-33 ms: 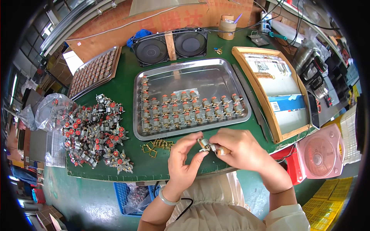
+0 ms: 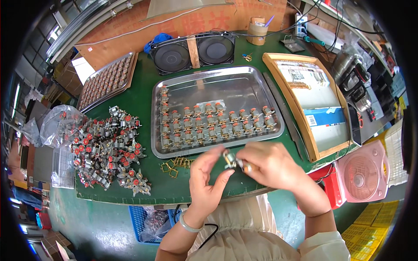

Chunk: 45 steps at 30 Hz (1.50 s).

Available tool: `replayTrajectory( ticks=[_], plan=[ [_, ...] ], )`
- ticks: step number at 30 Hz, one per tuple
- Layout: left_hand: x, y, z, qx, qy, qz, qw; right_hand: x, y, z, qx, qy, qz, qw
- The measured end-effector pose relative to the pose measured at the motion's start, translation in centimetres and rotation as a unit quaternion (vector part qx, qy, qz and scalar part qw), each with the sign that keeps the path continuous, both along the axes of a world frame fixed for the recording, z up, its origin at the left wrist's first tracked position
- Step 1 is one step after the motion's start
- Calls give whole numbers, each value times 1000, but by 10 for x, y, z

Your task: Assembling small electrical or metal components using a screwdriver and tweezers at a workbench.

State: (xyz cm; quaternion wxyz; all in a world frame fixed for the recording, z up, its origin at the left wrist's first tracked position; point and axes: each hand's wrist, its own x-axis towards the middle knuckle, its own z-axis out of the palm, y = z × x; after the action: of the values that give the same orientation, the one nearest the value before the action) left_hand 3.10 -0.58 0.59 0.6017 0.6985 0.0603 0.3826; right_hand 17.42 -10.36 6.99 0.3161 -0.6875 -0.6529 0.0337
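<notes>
Over the table's near edge, my left hand (image 2: pixel 206 176) pinches a small silver cylindrical metal component (image 2: pixel 230 159) in a brass-coloured frame between thumb and fingers. My right hand (image 2: pixel 272 166) is closed on a short orange-brown piece (image 2: pixel 247 168), mostly hidden by the fingers; its kind does not show. That piece meets the component's right side. Just left of my hands lie several loose brass-coloured square frames (image 2: pixel 173 166). Beyond them, a metal tray (image 2: pixel 174 152) holds rows of similar components with red-orange tops (image 2: pixel 211 132).
A large heap of loose components (image 2: pixel 106 152) lies at the left, beside a clear plastic bag (image 2: pixel 58 126). Another filled tray (image 2: pixel 106 80) stands far left. Two black round speakers (image 2: pixel 191 52) are at the back. A wooden-framed board (image 2: pixel 311 104) leans at right, near a pink fan (image 2: pixel 361 174).
My right hand has shifted slightly left and upward, blurred by motion. The component between my hands has tilted a little; my left fingertips have moved slightly.
</notes>
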Motion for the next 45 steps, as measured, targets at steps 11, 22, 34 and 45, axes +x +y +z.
replayTrajectory(
  ticks=[11,22,34,45],
  plan=[
    [-29,11,14,-20,9,155,988,88,80,-29,-69,-209,-102,970],
    [-112,47,27,166,92,342,920,85,93,-6,-196,-209,-104,952],
    [-175,70,26,310,338,354,815,75,95,-14,-150,-202,-85,964],
    [-178,80,-9,267,203,374,865,-91,126,2,-107,69,134,983]
  ],
)
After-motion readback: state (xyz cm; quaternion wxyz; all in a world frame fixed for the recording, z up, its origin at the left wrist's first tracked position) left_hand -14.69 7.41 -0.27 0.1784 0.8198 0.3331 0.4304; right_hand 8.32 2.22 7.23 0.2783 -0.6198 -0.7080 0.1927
